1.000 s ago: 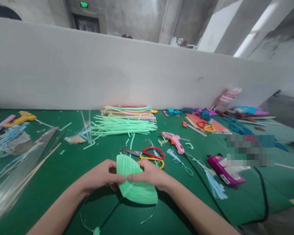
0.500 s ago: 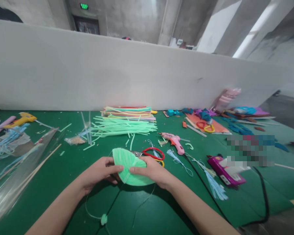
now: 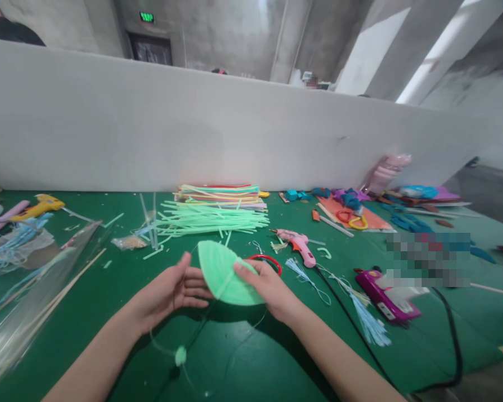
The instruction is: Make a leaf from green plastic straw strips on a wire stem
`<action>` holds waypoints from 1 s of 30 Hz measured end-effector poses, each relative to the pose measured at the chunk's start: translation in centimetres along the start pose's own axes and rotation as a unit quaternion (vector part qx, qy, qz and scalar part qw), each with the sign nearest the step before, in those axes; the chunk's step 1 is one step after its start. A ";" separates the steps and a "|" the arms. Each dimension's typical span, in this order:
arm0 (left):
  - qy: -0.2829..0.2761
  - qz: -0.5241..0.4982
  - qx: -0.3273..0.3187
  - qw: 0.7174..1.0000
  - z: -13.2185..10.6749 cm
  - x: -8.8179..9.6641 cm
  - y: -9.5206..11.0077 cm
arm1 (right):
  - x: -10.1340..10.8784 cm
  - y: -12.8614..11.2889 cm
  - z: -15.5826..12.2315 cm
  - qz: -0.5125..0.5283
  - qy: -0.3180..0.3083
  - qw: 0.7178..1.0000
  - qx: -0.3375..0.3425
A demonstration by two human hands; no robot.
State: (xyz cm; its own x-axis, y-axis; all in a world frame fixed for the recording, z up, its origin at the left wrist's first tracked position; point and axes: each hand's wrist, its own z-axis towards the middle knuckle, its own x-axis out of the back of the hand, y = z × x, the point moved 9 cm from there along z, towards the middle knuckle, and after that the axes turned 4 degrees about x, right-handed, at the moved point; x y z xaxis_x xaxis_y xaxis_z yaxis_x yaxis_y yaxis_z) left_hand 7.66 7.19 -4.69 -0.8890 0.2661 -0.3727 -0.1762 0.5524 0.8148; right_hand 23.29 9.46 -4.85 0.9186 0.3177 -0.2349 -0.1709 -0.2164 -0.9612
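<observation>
A light green ribbed leaf-shaped piece [image 3: 224, 273] is held above the green table [image 3: 109, 290]. My right hand [image 3: 268, 287] grips its right side, thumb on top. My left hand [image 3: 171, 290] is just left of it with fingers stretched out and apart, fingertips close to the piece's edge. A thin clear thread with a small green bead [image 3: 180, 355] hangs below the piece. Red-and-yellow scissors [image 3: 268, 260] lie partly hidden behind the piece.
A pile of light green strips [image 3: 209, 218] and stacked coloured sheets [image 3: 220, 194] lie ahead. A pink glue gun [image 3: 299, 244] and a purple glue gun [image 3: 381, 296] with black cord sit right. Clear plastic wrap and sticks [image 3: 37, 290] lie left. A white partition [image 3: 193, 128] backs the table.
The green piece has been lifted and turned flatter toward me. My left hand has let go of it and opened; the right hand keeps hold.
</observation>
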 end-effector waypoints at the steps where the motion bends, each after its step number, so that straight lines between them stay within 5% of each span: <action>1: -0.001 -0.057 -0.007 0.998 0.0 0.3 0.4 | 0.7 -0.4 0.2 0.038 0.029 0.999 0.020; 5: 0.033 -0.091 -0.052 0.994 -0.1 1.1 1.3 | 1.9 -1.0 0.5 0.161 0.076 0.983 0.054; 9: -0.007 0.037 -0.085 0.996 -0.1 -1.1 1.0 | -0.8 -0.2 0.2 0.160 -0.001 0.987 0.027; 13: -0.024 0.062 -0.116 0.991 -0.3 -2.3 0.9 | -3.3 0.8 -0.4 0.136 -0.055 0.989 -0.006; 20: 0.010 -0.026 -0.100 0.995 -0.1 -1.0 1.0 | -4.1 1.5 -0.5 0.088 -0.088 0.992 -0.030; 24: 0.036 0.005 -0.119 0.992 0.3 -0.1 1.1 | -4.7 2.1 -0.6 0.030 -0.125 0.991 -0.025; 30: 0.163 0.068 -0.156 0.972 0.8 3.5 1.6 | -5.8 2.7 -1.2 -0.033 -0.222 0.973 -0.053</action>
State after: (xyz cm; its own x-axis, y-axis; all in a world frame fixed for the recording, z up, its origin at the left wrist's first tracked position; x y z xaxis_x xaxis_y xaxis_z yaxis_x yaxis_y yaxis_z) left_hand 4.64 9.61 -5.07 -0.9908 0.0275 -0.1326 -0.1217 0.2490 0.9608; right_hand 17.90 5.90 -5.92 0.6777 0.6970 -0.2345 -0.0574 -0.2678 -0.9618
